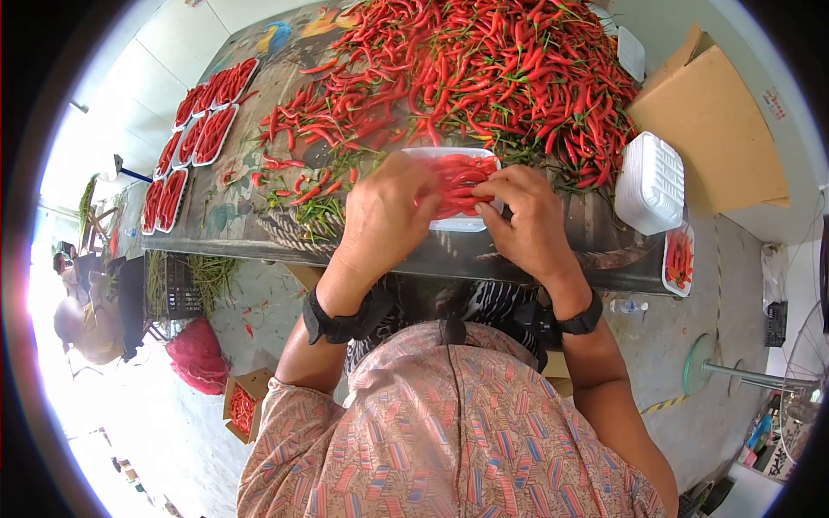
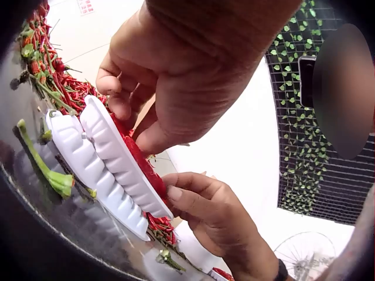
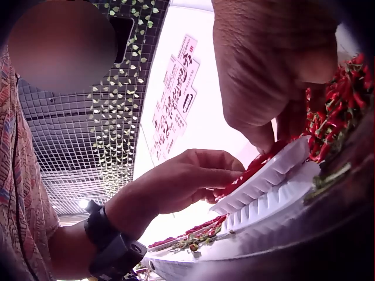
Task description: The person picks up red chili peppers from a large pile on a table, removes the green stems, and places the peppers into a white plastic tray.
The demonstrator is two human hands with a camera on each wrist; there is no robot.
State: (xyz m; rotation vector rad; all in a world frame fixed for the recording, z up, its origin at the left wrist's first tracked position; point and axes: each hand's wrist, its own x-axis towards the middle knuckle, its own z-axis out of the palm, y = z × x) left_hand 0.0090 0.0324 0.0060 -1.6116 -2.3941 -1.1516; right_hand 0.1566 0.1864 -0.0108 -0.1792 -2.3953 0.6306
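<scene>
A white ribbed tray (image 1: 462, 225) filled with red chilies (image 1: 456, 186) lies near the table's front edge. Both wrist views show a second white tray (image 2: 96, 170) under it. My left hand (image 1: 386, 205) bends over the left end of the filled tray, its thumb and fingers pinching chilies there. At the opposite end, my right hand (image 1: 528, 220) pinches chili tips between thumb and fingers. From the right wrist, the left hand (image 3: 187, 180) shows its thumb and forefinger close together at the chilies. The left palm hides part of the row in the head view.
A large heap of chilies (image 1: 535, 73) covers the table's back right. Several filled trays (image 1: 171, 200) stand along the left edge. Stacked white trays (image 1: 649, 183) stand at the right, before a cardboard box (image 1: 712, 129). Green stems (image 1: 319, 216) lie left of the hands.
</scene>
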